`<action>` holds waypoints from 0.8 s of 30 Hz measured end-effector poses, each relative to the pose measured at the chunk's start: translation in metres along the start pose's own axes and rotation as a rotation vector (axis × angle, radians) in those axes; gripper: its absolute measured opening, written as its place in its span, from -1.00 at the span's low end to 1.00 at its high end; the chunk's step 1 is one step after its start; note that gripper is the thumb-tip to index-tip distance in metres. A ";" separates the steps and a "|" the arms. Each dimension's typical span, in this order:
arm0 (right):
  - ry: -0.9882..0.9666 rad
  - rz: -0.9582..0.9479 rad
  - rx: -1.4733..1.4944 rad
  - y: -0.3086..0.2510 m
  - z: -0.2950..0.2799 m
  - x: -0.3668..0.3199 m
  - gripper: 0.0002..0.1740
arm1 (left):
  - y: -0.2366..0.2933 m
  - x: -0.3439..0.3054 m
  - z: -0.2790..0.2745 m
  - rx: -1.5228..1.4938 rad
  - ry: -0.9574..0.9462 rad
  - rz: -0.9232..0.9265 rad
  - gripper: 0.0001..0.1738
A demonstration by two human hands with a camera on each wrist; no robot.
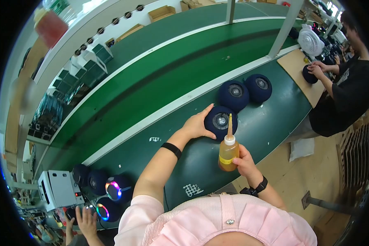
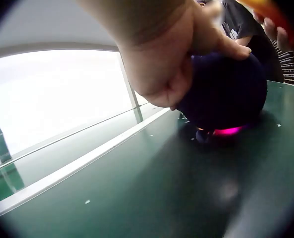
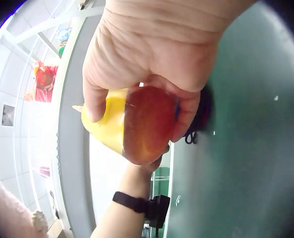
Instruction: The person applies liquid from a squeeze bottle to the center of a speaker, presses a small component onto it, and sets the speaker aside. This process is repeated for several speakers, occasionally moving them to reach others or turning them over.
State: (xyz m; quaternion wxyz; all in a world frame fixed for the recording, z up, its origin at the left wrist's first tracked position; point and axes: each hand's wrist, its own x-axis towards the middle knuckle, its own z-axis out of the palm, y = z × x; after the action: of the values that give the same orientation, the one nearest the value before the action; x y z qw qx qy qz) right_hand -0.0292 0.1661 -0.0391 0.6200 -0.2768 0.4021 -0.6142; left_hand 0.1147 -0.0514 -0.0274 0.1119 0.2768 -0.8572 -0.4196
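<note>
My left hand [image 1: 197,125] grips the side of a round dark-blue speaker [image 1: 217,133] on the green bench, thumb and fingers spread around it. In the left wrist view the hand [image 2: 161,64] lies over the dark ball [image 2: 231,94], and pink light glows beneath it. My right hand [image 1: 247,164] holds a clear squeeze bottle [image 1: 228,152] of amber liquid with a yellow band, its long nozzle pointing up over the speaker's face. The right wrist view shows the hand [image 3: 152,54] curled round the bottle [image 3: 147,124]. Whether the nozzle touches the speaker, I cannot tell.
Two more dark-blue speakers [image 1: 233,95] [image 1: 259,88] stand just beyond. At the lower left are several speakers, two with lit rings [image 1: 113,188], beside a white box [image 1: 60,189] and another person's hand [image 1: 87,223]. A person in black [image 1: 348,90] works at the right.
</note>
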 end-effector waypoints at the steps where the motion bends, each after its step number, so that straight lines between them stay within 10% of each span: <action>1: 0.034 0.000 0.026 -0.005 -0.005 -0.001 -0.27 | 0.004 0.014 0.007 0.000 -0.007 0.011 0.39; 9: 0.171 -0.141 0.037 -0.042 -0.060 -0.014 -0.23 | 0.064 0.127 0.076 -0.058 0.178 0.017 0.33; 14: 0.128 -0.185 -0.044 -0.074 -0.074 -0.019 -0.13 | 0.087 0.127 0.088 -0.304 0.394 -0.061 -0.24; 17: 0.006 -0.176 0.021 -0.083 -0.069 -0.010 -0.12 | 0.080 0.051 0.042 -0.407 0.407 -0.179 -0.53; 24: -0.358 -0.025 0.019 -0.074 -0.011 0.042 -0.13 | 0.025 -0.230 -0.027 0.289 1.244 -0.830 -0.64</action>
State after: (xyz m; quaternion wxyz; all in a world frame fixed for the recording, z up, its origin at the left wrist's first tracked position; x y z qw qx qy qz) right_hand -0.0820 0.1200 0.0105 0.6767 -0.3808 0.2759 -0.5666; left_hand 0.3052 0.0740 0.0185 0.3698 0.7739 -0.5083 -0.0775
